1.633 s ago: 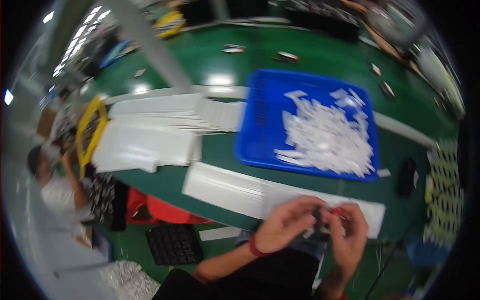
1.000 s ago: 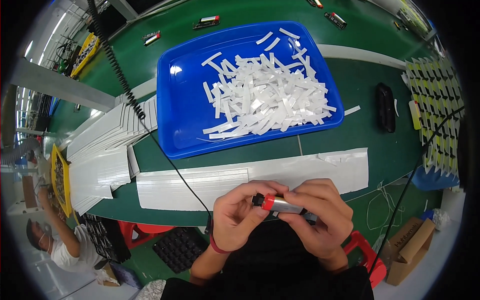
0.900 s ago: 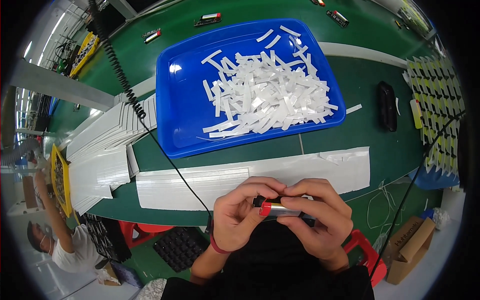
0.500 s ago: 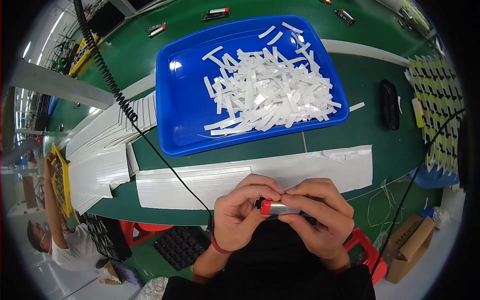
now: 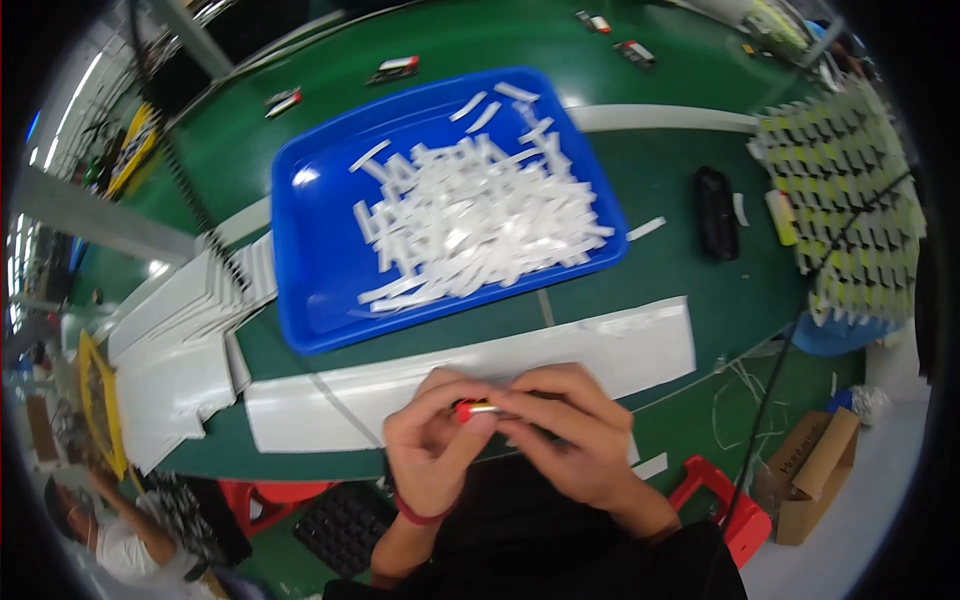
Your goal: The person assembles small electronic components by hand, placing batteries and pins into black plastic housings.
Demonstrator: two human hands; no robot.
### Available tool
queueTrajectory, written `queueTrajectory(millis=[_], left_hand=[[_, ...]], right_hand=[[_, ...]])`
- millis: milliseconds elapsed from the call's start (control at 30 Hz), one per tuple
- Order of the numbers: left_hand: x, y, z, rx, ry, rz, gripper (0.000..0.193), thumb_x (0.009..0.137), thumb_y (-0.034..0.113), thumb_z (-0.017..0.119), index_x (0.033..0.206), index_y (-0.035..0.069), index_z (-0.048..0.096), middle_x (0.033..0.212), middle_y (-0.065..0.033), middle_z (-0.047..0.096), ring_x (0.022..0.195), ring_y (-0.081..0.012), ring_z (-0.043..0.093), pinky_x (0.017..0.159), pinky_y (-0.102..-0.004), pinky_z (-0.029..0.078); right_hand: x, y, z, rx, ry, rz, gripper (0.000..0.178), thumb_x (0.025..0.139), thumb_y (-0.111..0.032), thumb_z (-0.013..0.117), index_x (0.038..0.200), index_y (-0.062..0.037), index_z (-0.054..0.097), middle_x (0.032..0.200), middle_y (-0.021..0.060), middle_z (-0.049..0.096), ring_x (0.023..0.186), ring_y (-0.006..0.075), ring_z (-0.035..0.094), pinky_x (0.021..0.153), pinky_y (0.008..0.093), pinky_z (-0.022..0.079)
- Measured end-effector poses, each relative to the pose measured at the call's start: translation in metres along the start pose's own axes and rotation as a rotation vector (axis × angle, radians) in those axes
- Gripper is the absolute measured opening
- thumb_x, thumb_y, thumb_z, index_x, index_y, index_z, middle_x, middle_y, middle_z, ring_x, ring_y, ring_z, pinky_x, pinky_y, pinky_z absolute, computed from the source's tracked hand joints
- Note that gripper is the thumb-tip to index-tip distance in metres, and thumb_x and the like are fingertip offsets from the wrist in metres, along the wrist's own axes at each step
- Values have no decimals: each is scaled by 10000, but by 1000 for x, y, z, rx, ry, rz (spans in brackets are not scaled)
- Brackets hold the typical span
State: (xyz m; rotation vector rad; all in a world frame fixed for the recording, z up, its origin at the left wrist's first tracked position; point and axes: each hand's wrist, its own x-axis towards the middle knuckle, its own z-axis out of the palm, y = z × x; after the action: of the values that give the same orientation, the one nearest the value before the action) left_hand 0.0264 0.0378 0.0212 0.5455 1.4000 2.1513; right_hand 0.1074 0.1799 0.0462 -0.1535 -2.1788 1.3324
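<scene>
Close to my body, both hands meet around a small silver cylinder battery [image 5: 485, 409] with a red end. My left hand [image 5: 436, 440] has its fingers curled about the red end, thumb laid along it. From the other side, my right hand [image 5: 575, 430] pinches the silver part with thumb and fingers. Much of the battery is covered by my fingers, and a dark part beside its red end shows only slightly. Just beyond my hands lies a long white sheet of strips [image 5: 330, 405]. Farther off stands a blue tray [image 5: 325, 250] heaped with short white strips [image 5: 480, 220].
Stacked white sheets [image 5: 170, 370] lie at left. A black case [image 5: 716, 213] and a yellow-green corrugated stack [image 5: 840, 190] are at right. Similar batteries [image 5: 395, 68] lie on the far bench. A coiled cable [image 5: 190, 195] hangs at left; a co-worker [image 5: 120, 530] is at lower left.
The view has turned and shifted, so tray and table sit further left. My hands have closed more over the battery, showing less of it. A white strip now shows below my right hand.
</scene>
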Motion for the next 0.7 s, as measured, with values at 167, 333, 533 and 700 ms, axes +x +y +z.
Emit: queueTrajectory(millis=[167, 333, 533, 700], left_hand=[[-1, 7, 8, 133, 13, 39, 291, 787, -148, 643, 1073, -93, 656, 1000, -153, 589, 951, -180, 581, 796, -246, 476], [0, 7, 10, 113, -121, -16, 361, 794, -175, 621, 1149, -108, 628, 1006, -157, 589, 940, -212, 620, 823, -275, 511], [0, 4, 9, 35, -132, -58, 513, 803, -179, 624, 1299, -99, 522, 1081, -183, 593, 1044, -249, 623, 901, -316, 519], [8, 9, 24, 25, -39, -31, 620, 789, -150, 669, 1365, -91, 448, 1157, -194, 598, 1056, -243, 619, 936, -333, 508]], right_hand=[[5, -10, -20, 38, -136, 269, 292, 749, -33, 780, 1031, -18, 702, 984, 125, 690, 869, 259, 659, 765, 328, 523], [17, -8, -51, 42, -486, 414, 248, 804, -124, 753, 1025, -28, 695, 929, 129, 698, 852, 296, 658, 745, 349, 513], [25, -8, -54, -7, -593, 321, 249, 824, -166, 743, 1026, -26, 702, 901, 151, 686, 829, 327, 640, 734, 363, 509], [46, -7, -80, -108, -443, 279, 270, 854, -199, 716, 1041, -5, 699, 897, 160, 690, 730, 293, 637, 655, 356, 498]])
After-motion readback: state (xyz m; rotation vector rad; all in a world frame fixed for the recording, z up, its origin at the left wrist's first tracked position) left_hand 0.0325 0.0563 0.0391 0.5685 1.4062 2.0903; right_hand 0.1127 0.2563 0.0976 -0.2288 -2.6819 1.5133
